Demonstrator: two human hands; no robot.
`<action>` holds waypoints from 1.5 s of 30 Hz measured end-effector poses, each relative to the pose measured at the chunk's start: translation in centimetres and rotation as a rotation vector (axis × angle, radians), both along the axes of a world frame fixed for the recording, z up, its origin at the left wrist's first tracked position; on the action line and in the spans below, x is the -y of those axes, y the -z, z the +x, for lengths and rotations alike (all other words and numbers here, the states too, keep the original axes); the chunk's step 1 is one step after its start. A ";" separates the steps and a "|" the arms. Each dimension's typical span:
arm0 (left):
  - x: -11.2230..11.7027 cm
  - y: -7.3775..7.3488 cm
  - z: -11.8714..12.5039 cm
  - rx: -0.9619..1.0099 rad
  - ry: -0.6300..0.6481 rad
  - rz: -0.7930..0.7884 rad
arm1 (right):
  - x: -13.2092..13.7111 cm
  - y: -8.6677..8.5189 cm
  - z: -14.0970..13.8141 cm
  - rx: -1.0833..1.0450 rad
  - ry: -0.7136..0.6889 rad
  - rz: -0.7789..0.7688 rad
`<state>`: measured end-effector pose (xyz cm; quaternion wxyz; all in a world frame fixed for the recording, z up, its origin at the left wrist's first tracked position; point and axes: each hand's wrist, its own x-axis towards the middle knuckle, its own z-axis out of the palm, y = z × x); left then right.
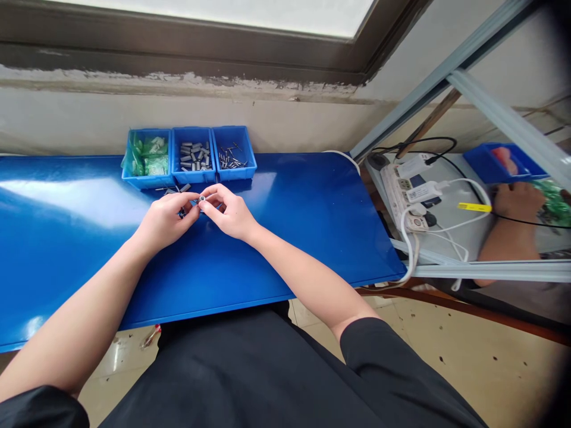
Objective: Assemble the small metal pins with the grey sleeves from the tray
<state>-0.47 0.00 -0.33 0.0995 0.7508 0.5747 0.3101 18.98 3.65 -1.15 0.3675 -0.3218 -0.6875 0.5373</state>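
Observation:
My right hand (232,213) pinches a small grey metal sleeve (202,200) between thumb and index finger, its round open end facing up toward me. My left hand (166,221) is closed just beside it, fingertips meeting the sleeve's left side; whatever else those fingers hold is hidden. Under and behind the left fingers, a few small dark metal parts (182,212) show on the blue table. Grey metal sleeves (184,188) also lie loose in front of the bins. The middle blue bin (194,176) contains several more such sleeves.
Left of the middle bin, a blue bin (149,181) contains green plastic bags; the right one (236,173) has thin metal pins. A power strip (395,190) with cables stands beyond the table's right end, near a metal frame (486,270). Another person's hand (520,202) is behind it.

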 end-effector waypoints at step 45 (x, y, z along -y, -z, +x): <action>0.4 -0.8 0.1 0.087 -0.046 -0.019 | -1.5 -2.0 0.4 -0.518 0.288 -0.548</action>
